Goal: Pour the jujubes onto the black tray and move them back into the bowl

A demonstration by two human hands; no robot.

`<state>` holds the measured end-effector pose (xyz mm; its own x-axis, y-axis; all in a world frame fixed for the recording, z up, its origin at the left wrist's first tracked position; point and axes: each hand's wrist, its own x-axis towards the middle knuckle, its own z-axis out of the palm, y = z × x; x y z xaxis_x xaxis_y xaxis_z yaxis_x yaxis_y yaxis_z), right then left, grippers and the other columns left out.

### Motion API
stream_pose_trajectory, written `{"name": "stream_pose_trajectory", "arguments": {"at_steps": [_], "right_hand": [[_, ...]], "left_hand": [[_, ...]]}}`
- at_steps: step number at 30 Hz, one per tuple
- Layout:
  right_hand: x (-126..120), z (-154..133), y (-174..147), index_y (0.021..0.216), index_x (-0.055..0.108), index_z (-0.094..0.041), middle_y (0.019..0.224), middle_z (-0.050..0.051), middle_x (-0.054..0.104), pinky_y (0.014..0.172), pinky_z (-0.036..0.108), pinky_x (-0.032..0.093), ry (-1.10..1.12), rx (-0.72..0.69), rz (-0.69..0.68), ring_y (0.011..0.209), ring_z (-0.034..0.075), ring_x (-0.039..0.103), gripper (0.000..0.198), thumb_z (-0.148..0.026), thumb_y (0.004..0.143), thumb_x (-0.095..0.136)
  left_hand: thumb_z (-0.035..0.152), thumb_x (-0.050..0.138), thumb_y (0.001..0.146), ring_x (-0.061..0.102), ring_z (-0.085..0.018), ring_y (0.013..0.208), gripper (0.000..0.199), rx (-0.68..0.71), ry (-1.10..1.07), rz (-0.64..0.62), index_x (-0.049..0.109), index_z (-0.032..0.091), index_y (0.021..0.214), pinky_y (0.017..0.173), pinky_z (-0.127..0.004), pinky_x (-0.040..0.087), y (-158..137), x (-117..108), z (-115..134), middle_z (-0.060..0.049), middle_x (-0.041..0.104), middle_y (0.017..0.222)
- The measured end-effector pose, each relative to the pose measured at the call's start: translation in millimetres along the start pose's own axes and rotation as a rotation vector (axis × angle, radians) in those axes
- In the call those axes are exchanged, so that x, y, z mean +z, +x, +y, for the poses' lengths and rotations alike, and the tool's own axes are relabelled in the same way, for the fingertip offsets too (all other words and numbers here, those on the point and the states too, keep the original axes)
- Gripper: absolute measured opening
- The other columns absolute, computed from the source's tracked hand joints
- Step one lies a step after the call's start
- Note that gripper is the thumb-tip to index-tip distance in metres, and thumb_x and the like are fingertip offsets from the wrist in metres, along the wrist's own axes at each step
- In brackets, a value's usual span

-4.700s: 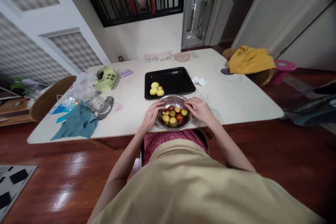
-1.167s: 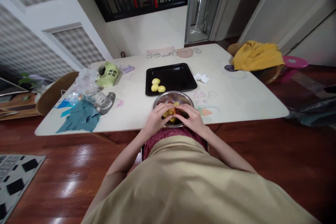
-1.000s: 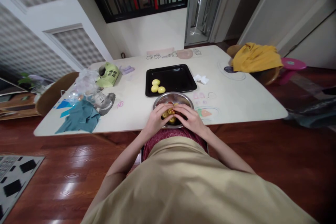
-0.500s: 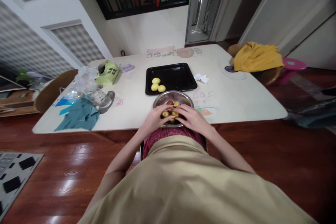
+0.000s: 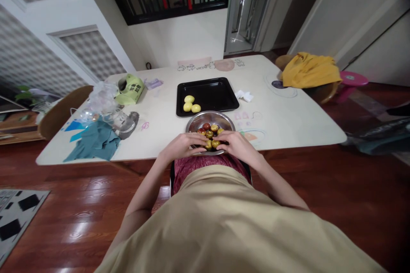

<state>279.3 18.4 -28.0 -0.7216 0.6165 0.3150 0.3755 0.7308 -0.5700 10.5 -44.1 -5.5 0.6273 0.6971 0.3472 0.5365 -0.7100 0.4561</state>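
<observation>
A shiny metal bowl stands at the table's near edge. In it lie several small round fruits, some red-brown and some mottled yellow; their exact kind does not show. My left hand reaches over the bowl's left side, fingers stretched out and thumb apart beneath them. From the right comes my right hand, its fingers and thumb apart beside the yellow fruits. No fruit is visibly gripped, though the fingertips may touch some. Just beyond, a black tray carries three smooth pale-yellow round pieces in its near left corner.
White tissue lies right of the tray. On the left are a teal cloth, clear plastic bags, a grey tape roll and a green bag. A yellow garment drapes a chair at the right.
My hands have moved apart; earlier their fingertips met over the middle of the bowl. More of the fruits now show between them. The tray's pieces stay put.
</observation>
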Motion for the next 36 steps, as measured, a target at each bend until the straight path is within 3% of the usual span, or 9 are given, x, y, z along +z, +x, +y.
{"name": "stream_pose_trajectory", "arguments": {"at_steps": [4,8,18,23,27,31,36], "right_hand": [[1.7,-3.3,-1.8,0.096,0.085,-0.022,0.101,0.007,0.082,0.089,0.033,0.06,-0.026,-0.02,-0.003,0.095,0.023,0.078,0.02,-0.006,0.092,0.075],[3.5,-5.4,-1.0,0.078,0.081,-0.02,0.09,0.006,0.078,0.081,0.03,0.056,-0.112,-0.007,-0.004,0.084,0.019,0.073,0.03,0.002,0.093,0.065],[2.9,-3.3,-0.8,0.095,0.086,-0.022,0.105,0.007,0.082,0.088,0.033,0.06,-0.095,-0.162,-0.041,0.095,0.021,0.076,0.027,-0.005,0.099,0.065],[3.1,-2.3,2.5,0.098,0.087,-0.023,0.106,0.008,0.083,0.091,0.037,0.063,-0.04,-0.176,-0.04,0.097,0.023,0.077,0.025,-0.011,0.101,0.065],[-3.4,11.3,4.2,0.105,0.086,-0.025,0.105,0.008,0.083,0.095,0.042,0.064,-0.01,-0.127,0.123,0.1,0.026,0.077,0.023,-0.02,0.104,0.063],[-6.9,31.4,7.6,0.103,0.085,-0.023,0.103,0.011,0.082,0.093,0.046,0.063,-0.047,-0.044,0.374,0.097,0.028,0.075,0.025,-0.027,0.106,0.06],[4.4,47.2,13.6,0.098,0.083,-0.022,0.098,0.011,0.081,0.091,0.046,0.061,-0.016,-0.04,0.579,0.094,0.027,0.074,0.031,-0.035,0.108,0.057]], "left_hand": [[0.035,0.07,0.105,0.077,-0.025,0.125,0.027,-0.008,0.013,-0.03,0.081,0.025,0.127,0.115,-0.041,0.061,-0.4,-1.5,-0.1,-0.007,0.082,0.128],[0.034,0.07,0.105,0.078,-0.025,0.123,0.024,-0.015,0.021,-0.054,0.083,0.025,0.123,0.113,-0.041,0.062,0.2,-1.6,0.0,-0.007,0.083,0.126],[0.035,0.067,0.106,0.077,-0.026,0.127,0.026,-0.034,0.046,-0.085,0.082,0.025,0.125,0.116,-0.042,0.06,0.5,-0.5,-1.0,-0.007,0.08,0.133],[0.034,0.067,0.106,0.077,-0.025,0.127,0.028,-0.035,0.079,-0.069,0.081,0.025,0.128,0.116,-0.042,0.06,-0.1,0.4,-1.9,-0.007,0.08,0.133],[0.035,0.065,0.108,0.076,-0.025,0.128,0.029,-0.056,0.107,0.009,0.078,0.025,0.131,0.116,-0.044,0.061,-2.8,-0.6,-8.0,-0.007,0.078,0.138],[0.036,0.063,0.108,0.074,-0.025,0.131,0.03,-0.114,0.095,0.173,0.077,0.024,0.131,0.116,-0.047,0.06,-4.6,-1.9,-18.0,-0.009,0.078,0.136],[0.034,0.064,0.108,0.072,-0.026,0.132,0.03,-0.192,0.074,0.368,0.076,0.021,0.131,0.116,-0.049,0.059,-4.1,-3.3,-32.7,-0.013,0.075,0.141]]}}
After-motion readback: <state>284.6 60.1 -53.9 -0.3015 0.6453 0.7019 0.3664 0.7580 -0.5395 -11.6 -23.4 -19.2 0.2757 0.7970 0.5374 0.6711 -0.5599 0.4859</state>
